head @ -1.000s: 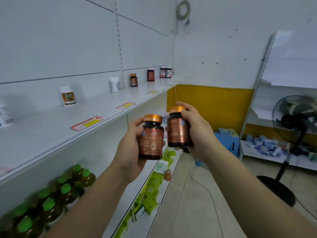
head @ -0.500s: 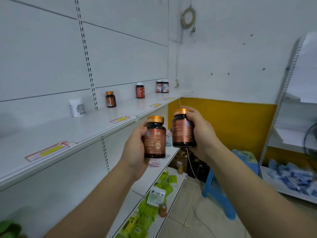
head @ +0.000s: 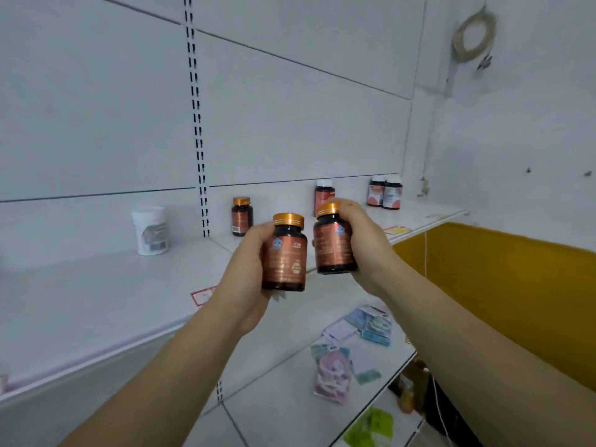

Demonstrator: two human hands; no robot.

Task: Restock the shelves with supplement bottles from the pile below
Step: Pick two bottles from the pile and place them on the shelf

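My left hand (head: 243,275) grips a dark brown supplement bottle (head: 285,254) with a gold cap and copper label, held upright. Beside it, my right hand (head: 362,240) holds a second matching bottle (head: 333,241), slightly higher and further right. Both bottles hover in front of the white upper shelf (head: 96,304). A third matching gold-capped bottle (head: 242,216) stands at the back of that shelf, just left of and behind my hands.
On the shelf stand a white jar (head: 151,230), a red bottle with a white cap (head: 324,193) and a pair of dark bottles (head: 385,192). Loose packets (head: 333,372) lie on the lower shelf. A yellow wall panel (head: 503,285) is at right.
The view has swung left and closer to the upper shelf. Both hands, still holding their bottles, have come nearer the shelf's gold-capped bottle.
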